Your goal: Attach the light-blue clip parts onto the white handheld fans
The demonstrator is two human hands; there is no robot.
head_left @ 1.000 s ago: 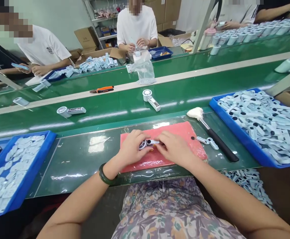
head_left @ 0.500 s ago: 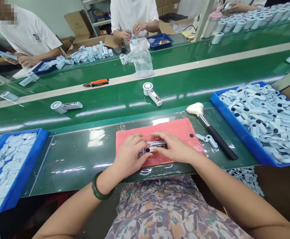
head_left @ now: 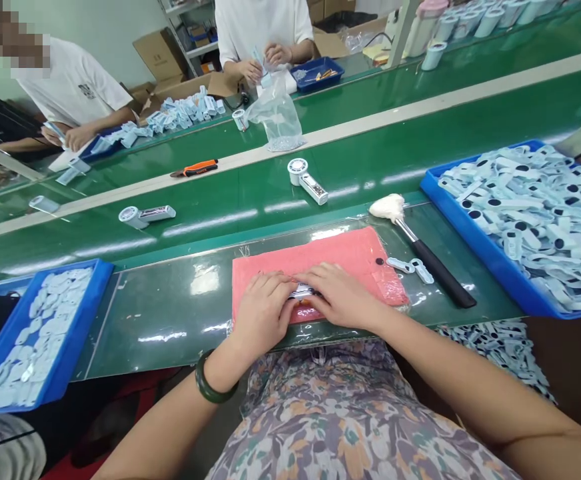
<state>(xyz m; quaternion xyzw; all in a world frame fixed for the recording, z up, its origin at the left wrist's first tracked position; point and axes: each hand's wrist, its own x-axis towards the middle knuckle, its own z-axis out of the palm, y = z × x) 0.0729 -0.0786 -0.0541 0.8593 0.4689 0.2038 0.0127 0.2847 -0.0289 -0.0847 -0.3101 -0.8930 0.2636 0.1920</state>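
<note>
Over a pink mat (head_left: 290,257), my left hand (head_left: 266,305) and my right hand (head_left: 339,295) close from both sides on a small handheld fan (head_left: 302,291). A short white and dark strip of its handle shows between my fingers; the rest of it is covered. Thumbs are at the near side and fingers curl over the far side. On the mat's right edge lie a black dot (head_left: 379,262) and two pale blue strip-like parts, one a cover strip (head_left: 400,265) beside the other. A hammer (head_left: 438,270) with a white-wrapped head lies to the right.
Blue trays of pale parts flank the bench: one tray (head_left: 101,280) left, another tray (head_left: 475,250) right. On the green conveyor lie a fan (head_left: 310,183), another fan (head_left: 145,215) and orange pliers (head_left: 200,168). A clear bag (head_left: 283,123) sits across, near two co-workers.
My hands have closed further over the fan, hiding its lettering and the black dot seen on it before. The fan at left on the conveyor appears further right; the view has shifted slightly.
</note>
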